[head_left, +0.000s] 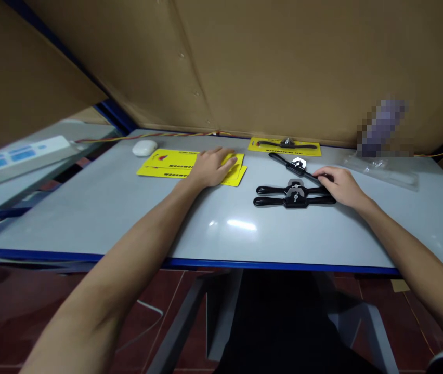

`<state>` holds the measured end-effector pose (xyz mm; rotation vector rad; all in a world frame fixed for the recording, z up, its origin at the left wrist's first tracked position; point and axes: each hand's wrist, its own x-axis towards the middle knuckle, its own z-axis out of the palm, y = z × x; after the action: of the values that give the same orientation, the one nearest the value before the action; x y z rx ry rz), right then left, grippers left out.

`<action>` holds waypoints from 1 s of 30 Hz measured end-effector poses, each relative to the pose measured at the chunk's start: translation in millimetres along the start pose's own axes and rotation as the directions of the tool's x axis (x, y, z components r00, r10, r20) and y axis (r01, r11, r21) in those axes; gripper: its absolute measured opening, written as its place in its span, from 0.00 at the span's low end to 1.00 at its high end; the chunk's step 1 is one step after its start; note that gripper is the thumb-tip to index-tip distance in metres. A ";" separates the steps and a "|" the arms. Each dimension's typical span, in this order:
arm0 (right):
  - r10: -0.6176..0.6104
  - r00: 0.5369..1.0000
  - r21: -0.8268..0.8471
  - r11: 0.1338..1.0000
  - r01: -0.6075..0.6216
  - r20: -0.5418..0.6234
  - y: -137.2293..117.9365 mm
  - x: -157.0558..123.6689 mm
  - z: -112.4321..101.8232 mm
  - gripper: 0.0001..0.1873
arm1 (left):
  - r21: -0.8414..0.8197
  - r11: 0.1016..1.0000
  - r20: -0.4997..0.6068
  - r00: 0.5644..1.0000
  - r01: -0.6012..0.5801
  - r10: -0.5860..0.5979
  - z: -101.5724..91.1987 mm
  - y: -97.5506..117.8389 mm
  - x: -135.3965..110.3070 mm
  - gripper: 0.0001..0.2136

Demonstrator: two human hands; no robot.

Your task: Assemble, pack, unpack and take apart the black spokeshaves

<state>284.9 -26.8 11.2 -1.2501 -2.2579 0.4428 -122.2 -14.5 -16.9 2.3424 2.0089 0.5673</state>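
My left hand [212, 167] lies with fingers stretched out over several overlapping yellow backing cards [170, 162] printed with black lettering. In my right hand [338, 186] is one handle end of a black spokeshave [295, 165], which slants up to the left with its silvery blade plate showing. Two more black spokeshaves [295, 199] lie side by side just below it, their right handles close to my right hand. Farther back, another spokeshave [287, 143] rests on its own yellow card [311, 151] near the wall.
A white rounded case [144, 148] sits left of the cards. Clear plastic packaging [385, 171] lies at the right, below a pixelated purple object [383, 127]. A brown board wall [245, 67] closes off the back. On the left is a white power strip [18, 158].
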 end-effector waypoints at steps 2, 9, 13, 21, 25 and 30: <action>0.012 1.000 0.045 0.999 -0.012 0.004 -1.6 0.5 0.0 0.15 | 0.002 1.000 -0.044 0.999 -0.008 0.008 -1.4 1.9 0.0 0.27; 0.003 1.000 0.113 0.994 -0.001 -0.013 2.9 1.6 2.6 0.16 | -0.007 1.000 -0.083 0.996 -0.026 0.026 -2.7 3.7 0.5 0.26; -0.006 1.000 0.071 0.997 0.008 -0.024 8.7 1.7 0.3 0.18 | 0.010 0.999 -0.088 0.995 -0.043 0.044 -1.6 1.5 1.1 0.26; 0.001 0.999 -0.007 1.000 -0.001 0.038 17.0 2.2 -0.1 0.20 | 0.006 0.995 -0.160 0.982 -0.102 0.102 0.3 1.2 2.1 0.25; -0.029 0.996 -0.016 0.999 0.031 0.079 20.7 2.1 -1.1 0.19 | -0.020 0.996 -0.175 0.981 -0.085 0.080 -1.9 4.7 -0.4 0.24; -0.067 0.992 0.000 0.998 0.067 0.110 25.5 -1.0 -5.2 0.19 | -0.071 0.995 -0.179 0.982 -0.071 0.057 -5.5 9.6 -3.7 0.26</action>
<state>305.8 -14.2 2.1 -1.1737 -2.3862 0.4945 -115.0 -21.0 -10.5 2.3962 1.9432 0.8683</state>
